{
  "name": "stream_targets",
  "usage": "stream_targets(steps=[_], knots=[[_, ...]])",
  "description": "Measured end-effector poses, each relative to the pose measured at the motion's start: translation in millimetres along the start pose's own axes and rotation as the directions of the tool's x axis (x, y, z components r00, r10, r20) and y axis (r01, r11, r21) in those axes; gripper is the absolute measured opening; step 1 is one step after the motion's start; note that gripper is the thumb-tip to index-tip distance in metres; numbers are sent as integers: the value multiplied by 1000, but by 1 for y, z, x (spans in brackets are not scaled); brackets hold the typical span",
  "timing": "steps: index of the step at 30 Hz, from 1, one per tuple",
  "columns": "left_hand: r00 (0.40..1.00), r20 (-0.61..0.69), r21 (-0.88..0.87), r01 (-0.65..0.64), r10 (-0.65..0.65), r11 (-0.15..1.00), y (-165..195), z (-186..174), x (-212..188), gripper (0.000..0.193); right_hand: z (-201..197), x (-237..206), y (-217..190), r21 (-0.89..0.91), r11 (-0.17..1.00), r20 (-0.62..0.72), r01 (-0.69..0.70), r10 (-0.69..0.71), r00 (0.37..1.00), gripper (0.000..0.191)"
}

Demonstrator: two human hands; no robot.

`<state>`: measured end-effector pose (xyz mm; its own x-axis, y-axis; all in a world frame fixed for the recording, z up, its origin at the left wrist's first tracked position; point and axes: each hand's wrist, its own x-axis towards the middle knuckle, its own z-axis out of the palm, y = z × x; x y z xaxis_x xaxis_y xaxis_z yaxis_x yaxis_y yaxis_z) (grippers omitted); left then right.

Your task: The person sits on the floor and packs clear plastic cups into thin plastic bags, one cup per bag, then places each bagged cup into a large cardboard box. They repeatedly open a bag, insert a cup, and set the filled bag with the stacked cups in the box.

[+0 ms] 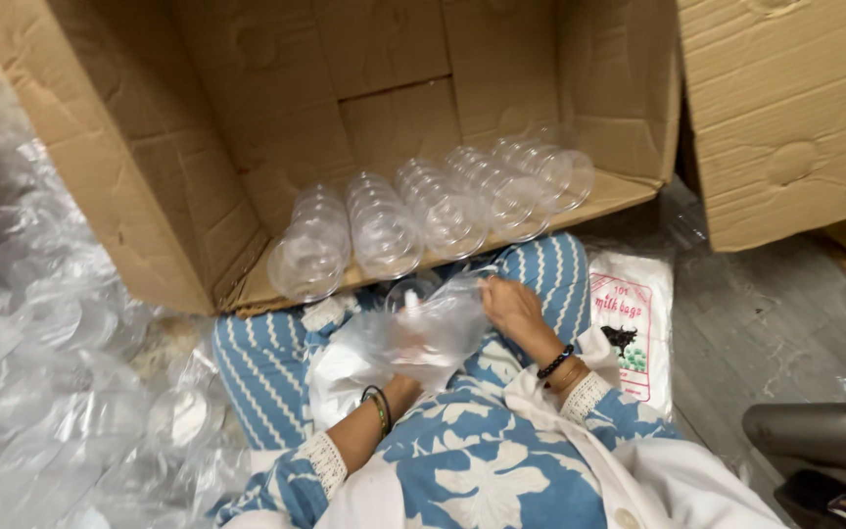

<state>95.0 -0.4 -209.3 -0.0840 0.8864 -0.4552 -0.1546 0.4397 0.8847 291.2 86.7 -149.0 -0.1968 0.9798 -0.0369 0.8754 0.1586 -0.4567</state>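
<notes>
Right hand point(511, 306) pinches the rim of a clear plastic bag point(423, 333); left hand point(401, 384) sits inside it, fingers hidden; lap-level, cardboard box point(198, 147) holding clear cups point(423, 211) ahead.

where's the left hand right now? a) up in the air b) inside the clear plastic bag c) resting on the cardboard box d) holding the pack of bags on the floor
b: the left hand reaches into the clear plastic bag on the lap, while the right hand pinches the bag's top edge.

Cup stacks point(423, 211) lie in the box point(149, 147), bag pack point(632, 328) right.
</notes>
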Motion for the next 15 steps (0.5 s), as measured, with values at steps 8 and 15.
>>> stream_targets(steps=[8,15], knots=[[982,188,-24,34,-29,999,-4,-23,-24,20,10,-29,-3,943,324,-102,74,72,992,31],[940,-254,-57,-252,230,966,29,-87,-52,19,-22,-44,-77,932,-104,335,-347,-120,935,11]])
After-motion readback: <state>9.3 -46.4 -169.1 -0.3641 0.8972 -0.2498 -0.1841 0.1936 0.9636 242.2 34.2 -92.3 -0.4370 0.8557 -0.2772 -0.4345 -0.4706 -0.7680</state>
